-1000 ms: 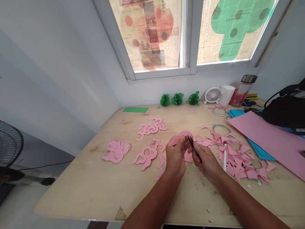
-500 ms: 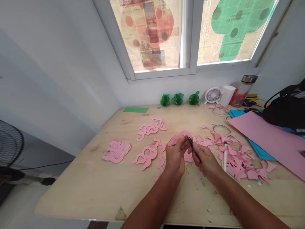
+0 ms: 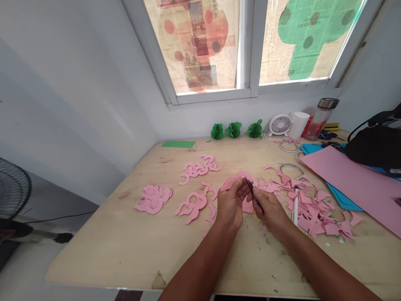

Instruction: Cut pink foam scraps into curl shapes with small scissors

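Note:
My left hand [image 3: 231, 204] is closed on a curvy piece of pink paper [image 3: 243, 174], which shows above its fingertips over the middle of the table. In my right hand [image 3: 272, 209] is a pair of dark, slim scissors [image 3: 249, 186], the tips pointing up and left against the paper's edge. My fingers hide most of the scissors' handles. Left of my hands lie pink paper cut-outs with scalloped, swirling outlines: a single one [image 3: 196, 204], a cluster [image 3: 199, 169] behind it, and a stacked pile [image 3: 153, 198] farther left.
Pink scraps [image 3: 322, 209] are heaped at right, with a white pen [image 3: 295, 207] among them. Beyond are tape rings [image 3: 291, 169], a pink sheet [image 3: 354, 184] over blue sheets, and a black bag [image 3: 376, 144]. A small fan [image 3: 280, 125] and glass bottle [image 3: 321, 119] stand by the wall.
Almost nothing differs. Both hands stay in place around the pink paper, with the scissors only very slightly shifted.

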